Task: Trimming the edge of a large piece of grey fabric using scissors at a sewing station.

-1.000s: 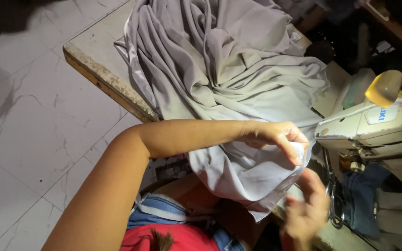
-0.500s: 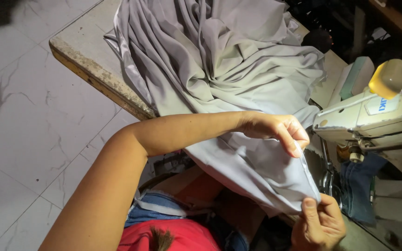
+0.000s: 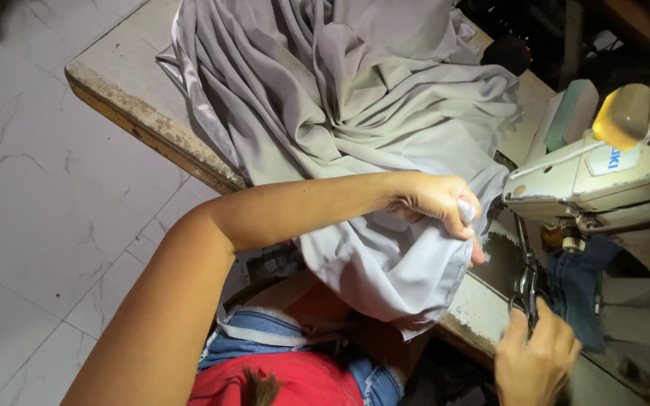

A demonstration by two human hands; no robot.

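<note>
Small white rectangular label with blue print on the sewing machine.

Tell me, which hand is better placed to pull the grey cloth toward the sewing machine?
The left hand, probably: it already grips a bunch of the smooth grey draped cloth beside the cream sewing machine. The right hand is off the cloth, holding small metal scissors.

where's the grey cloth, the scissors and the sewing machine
grey cloth [image 3: 355,113]: head view, on the bunched folds atop the table
scissors [image 3: 524,282]: head view, on the metal handles above the right hand
sewing machine [image 3: 603,177]: head view, on the cream body of its head
</note>
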